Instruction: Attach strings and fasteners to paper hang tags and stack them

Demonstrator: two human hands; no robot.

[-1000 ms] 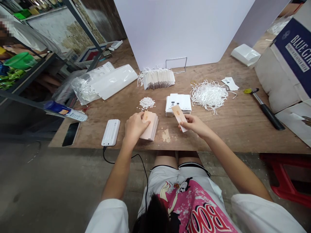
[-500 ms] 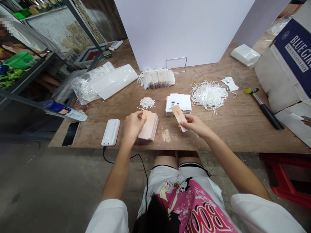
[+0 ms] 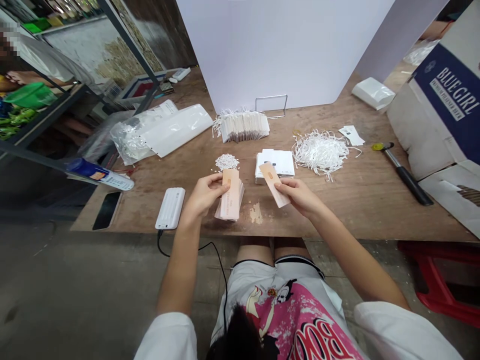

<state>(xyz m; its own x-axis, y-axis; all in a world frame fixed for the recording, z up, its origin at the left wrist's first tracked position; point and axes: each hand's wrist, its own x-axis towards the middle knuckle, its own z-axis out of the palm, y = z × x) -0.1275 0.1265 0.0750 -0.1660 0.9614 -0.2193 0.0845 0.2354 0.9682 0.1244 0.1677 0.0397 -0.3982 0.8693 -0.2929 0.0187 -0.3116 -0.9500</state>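
Note:
My left hand (image 3: pixel 205 194) pinches a narrow peach card (image 3: pixel 230 195) by its upper left side, above a stack of similar cards (image 3: pixel 240 194) near the table's front edge. Another peach card (image 3: pixel 273 185) is tilted between the thumb and fingers of my right hand (image 3: pixel 298 194). Just behind that card lies a pile of white cards (image 3: pixel 283 162) with small black print. Small white pieces (image 3: pixel 227 161) are heaped behind the peach stack. To the right of the white cards is a tangle of white strings (image 3: pixel 320 152).
A row of strung tags (image 3: pixel 243 126) stands before a white panel (image 3: pixel 285 50) and a wire stand (image 3: pixel 271 106). At left are a power bank (image 3: pixel 170 208), phone (image 3: pixel 107 210), spray can (image 3: pixel 101 175) and plastic bags (image 3: pixel 180 129). A hammer (image 3: pixel 407 177) and carton (image 3: pixel 431 110) are at right.
My left hand now holds a peach card raised and shifted slightly right over the stack. The card in my right hand has moved slightly left. The view has shifted a little.

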